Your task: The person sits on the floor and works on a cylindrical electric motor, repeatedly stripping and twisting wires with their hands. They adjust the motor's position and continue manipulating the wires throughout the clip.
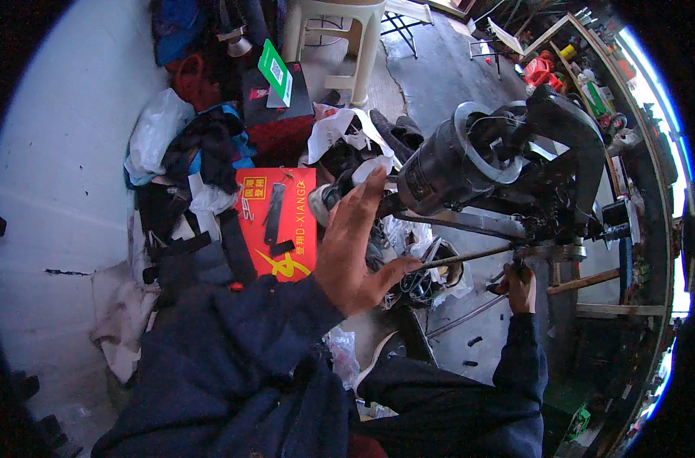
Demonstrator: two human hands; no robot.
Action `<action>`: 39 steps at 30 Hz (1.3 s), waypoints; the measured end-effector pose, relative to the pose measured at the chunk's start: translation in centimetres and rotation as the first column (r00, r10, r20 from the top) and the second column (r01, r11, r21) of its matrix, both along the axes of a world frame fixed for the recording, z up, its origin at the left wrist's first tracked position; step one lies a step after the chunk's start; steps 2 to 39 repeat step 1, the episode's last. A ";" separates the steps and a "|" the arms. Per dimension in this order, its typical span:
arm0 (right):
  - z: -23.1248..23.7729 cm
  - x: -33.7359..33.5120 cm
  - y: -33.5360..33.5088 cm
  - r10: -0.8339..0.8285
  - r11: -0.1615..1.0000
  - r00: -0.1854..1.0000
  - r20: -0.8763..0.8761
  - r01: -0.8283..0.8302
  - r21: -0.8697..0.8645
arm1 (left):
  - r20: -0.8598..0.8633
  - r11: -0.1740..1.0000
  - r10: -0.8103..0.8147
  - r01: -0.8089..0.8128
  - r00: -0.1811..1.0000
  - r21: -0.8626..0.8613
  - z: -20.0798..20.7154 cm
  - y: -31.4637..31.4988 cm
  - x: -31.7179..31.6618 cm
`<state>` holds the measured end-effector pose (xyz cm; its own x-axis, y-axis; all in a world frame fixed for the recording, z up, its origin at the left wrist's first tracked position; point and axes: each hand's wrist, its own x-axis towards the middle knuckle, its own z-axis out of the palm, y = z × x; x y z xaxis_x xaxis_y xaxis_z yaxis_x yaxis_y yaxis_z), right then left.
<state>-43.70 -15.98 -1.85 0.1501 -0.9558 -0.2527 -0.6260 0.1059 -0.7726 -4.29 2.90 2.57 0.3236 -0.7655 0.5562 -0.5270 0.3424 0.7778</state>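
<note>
My left hand [355, 256] is raised in front of a dark cranked machine [546, 175], which looks like a shoe-stitching machine. Its thumb and forefinger stand wide apart in a C shape; the other fingers are mostly hidden, and I see nothing held. The forefinger tip is close to the machine's black cylinder [424, 179], and the thumb tip meets or overlaps the near end of a thin rod [462, 258]. Lower right, my right hand [521, 290] is closed round a small dark handle [515, 267] below the machine's round metal wheel [565, 253].
A red printed sheet [244, 202] bearing small tools lies left of my left hand. Bags and cloth crowd the wall; a white plastic bag [158, 126] sits among them. Beyond stand a cream plastic stool [347, 11] and a green card stand [275, 69]. Cluttered shelves [592, 84] line the right.
</note>
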 end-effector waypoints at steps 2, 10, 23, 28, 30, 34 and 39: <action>0.1 0.2 -0.2 0.010 1.000 1.000 0.004 -0.010 0.015 | 0.009 0.999 -0.034 0.034 0.999 0.031 0.1 -0.1 0.3; 0.1 0.2 -0.2 0.010 1.000 1.000 0.004 -0.010 0.015 | 0.009 0.999 -0.034 0.034 0.999 0.031 0.1 -0.1 0.3; 0.1 0.2 -0.2 0.010 1.000 1.000 0.004 -0.010 0.015 | 0.009 0.999 -0.034 0.034 0.999 0.031 0.1 -0.1 0.3; 0.1 0.2 -0.2 0.010 1.000 1.000 0.004 -0.010 0.015 | 0.009 0.999 -0.034 0.034 0.999 0.031 0.1 -0.1 0.3; 0.1 0.2 -0.2 0.010 1.000 1.000 0.004 -0.010 0.015 | 0.009 0.999 -0.034 0.034 0.999 0.031 0.1 -0.1 0.3; 0.1 0.2 -0.2 0.010 1.000 1.000 0.004 -0.010 0.015 | 0.009 0.999 -0.034 0.034 0.999 0.031 0.1 -0.1 0.3; 0.1 0.2 -0.2 0.010 1.000 1.000 0.004 -0.010 0.015 | 0.009 0.999 -0.034 0.034 0.999 0.031 0.1 -0.1 0.3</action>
